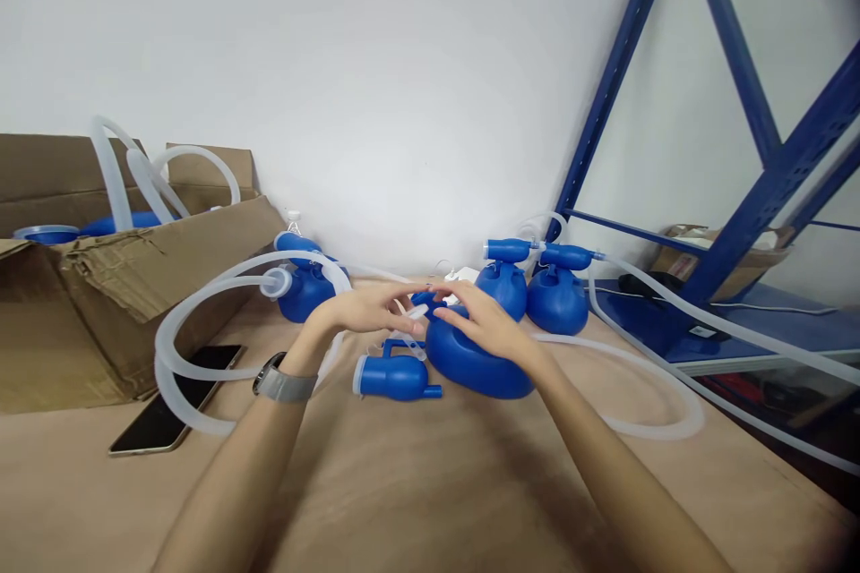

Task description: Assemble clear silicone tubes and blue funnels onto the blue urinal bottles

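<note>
My left hand (373,308), with a grey-strapped watch (286,382) at the wrist, reaches in with its fingers stretched out and thumb apart. Its fingertips meet or nearly meet those of my right hand (485,322), which is also open, over a blue plastic bottle (480,364) with a rounded body. Between the hands shows a short translucent tube piece (417,312); whether a finger touches it I cannot tell. Just below lies a blue cylindrical part (393,378) with a handle, a pale rim and a narrow spout.
A cardboard box (181,264) holding tubes stands left, near a phone (167,407) and a coiled translucent hose (167,349). Another blue bottle (305,294) stands behind my left hand. Two blue bottles (503,288) with hoses stand back right, beside a blue metal rack (608,54).
</note>
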### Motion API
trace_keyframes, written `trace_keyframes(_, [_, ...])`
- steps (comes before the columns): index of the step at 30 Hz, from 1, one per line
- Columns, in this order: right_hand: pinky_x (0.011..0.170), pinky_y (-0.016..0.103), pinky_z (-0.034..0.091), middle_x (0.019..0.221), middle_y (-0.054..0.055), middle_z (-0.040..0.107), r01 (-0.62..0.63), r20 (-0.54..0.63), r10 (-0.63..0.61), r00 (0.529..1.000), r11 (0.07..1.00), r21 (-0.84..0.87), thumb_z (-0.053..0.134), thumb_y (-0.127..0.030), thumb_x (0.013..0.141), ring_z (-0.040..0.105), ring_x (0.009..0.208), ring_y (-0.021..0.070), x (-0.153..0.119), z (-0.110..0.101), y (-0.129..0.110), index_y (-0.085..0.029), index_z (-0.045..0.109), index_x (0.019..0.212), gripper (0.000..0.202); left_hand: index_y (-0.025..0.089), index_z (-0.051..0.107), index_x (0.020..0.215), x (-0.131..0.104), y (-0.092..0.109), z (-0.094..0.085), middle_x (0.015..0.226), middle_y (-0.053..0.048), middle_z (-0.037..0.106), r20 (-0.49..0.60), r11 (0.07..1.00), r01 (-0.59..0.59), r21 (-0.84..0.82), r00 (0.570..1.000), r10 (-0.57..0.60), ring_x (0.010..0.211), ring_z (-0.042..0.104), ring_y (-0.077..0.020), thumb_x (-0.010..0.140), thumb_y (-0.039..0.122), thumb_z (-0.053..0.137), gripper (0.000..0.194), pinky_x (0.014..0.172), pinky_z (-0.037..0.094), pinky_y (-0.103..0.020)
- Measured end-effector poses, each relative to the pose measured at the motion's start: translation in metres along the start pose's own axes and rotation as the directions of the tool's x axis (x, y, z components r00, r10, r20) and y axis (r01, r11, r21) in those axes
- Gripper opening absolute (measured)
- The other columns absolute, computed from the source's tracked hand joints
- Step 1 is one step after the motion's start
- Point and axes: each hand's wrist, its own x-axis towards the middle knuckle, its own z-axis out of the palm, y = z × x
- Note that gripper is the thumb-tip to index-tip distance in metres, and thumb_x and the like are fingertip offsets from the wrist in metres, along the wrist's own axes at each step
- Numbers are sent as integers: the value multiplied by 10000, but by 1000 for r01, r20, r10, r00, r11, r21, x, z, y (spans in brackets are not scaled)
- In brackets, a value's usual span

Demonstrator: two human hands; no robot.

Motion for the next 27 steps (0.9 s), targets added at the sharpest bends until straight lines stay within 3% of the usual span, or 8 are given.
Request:
trace_keyframes(3, [1030, 507, 446, 1290, 107, 690, -189, -4, 194, 981, 951, -243, 645, -466, 947, 599, 1226, 339, -12, -7, 28, -271, 661, 1293, 397, 227, 525, 1496, 12, -17, 0, 1290, -118, 685, -216, 987, 48, 156, 976, -13, 1135, 637, -284, 863, 577, 674, 738, 963, 502, -378])
trace_keyframes(6, [994, 517, 474, 1275, 129, 714, -329, 51, 358, 932, 898, -292, 655, -529, 923, 644, 1182, 373, -22, -3, 48, -252, 701, 1260, 439, 168, 577, 1443, 25, -30, 10, 1341, -136, 676, -332, 982, 29, 184, 943, 34, 1150, 632, -291, 893, 579, 627, 689, 976, 498, -374])
trace_keyframes(9, [1017, 502, 482, 1296, 97, 719, -311, 103, 341, 934, 922, -228, 657, -511, 926, 665, 1174, 353, -23, 2, 55, -269, 709, 1270, 423, 129, 572, 1438, 36, -37, 23, 1358, -145, 672, -374, 985, 32, 172, 927, 35, 1160, 630, -285, 935, 564, 572, 664, 994, 488, -369])
trace_keyframes(13, [1068, 476, 471, 1324, 74, 706, -273, 177, 296, 939, 951, -146, 695, -491, 892, 644, 1216, 333, -12, 1, 56, -273, 712, 1273, 439, 158, 597, 1394, 41, -40, 29, 1359, -116, 672, -407, 985, 54, 163, 913, 18, 1173, 629, -275, 941, 576, 560, 617, 1000, 482, -347])
trace_keyframes(21, [1080, 453, 486, 1297, 42, 721, -338, 311, 329, 892, 941, -26, 756, -526, 812, 652, 1218, 338, 4, 0, 59, -281, 721, 1256, 508, 174, 596, 1091, 40, -50, 40, 974, -101, 711, -449, 972, 100, 215, 894, 8, 883, 671, -307, 855, 640, 633, 524, 819, 529, -429])
trace_keyframes(23, [1069, 454, 494, 1285, 35, 727, -337, 321, 326, 890, 941, -23, 760, -518, 806, 657, 1211, 338, 6, 1, 60, -291, 723, 1249, 499, 186, 579, 1098, 43, -54, 47, 1033, -111, 703, -465, 976, 74, 206, 885, 31, 929, 676, -310, 887, 599, 602, 464, 863, 530, -450])
trace_keyframes(27, [1059, 443, 503, 1284, 26, 728, -323, 337, 305, 891, 946, -3, 759, -523, 803, 660, 1208, 337, 8, 1, 63, -301, 726, 1246, 496, 177, 517, 1288, 46, -61, 57, 1340, -155, 621, -485, 985, -6, 171, 870, 89, 1241, 596, -313, 919, 495, 577, 491, 1080, 454, -466])
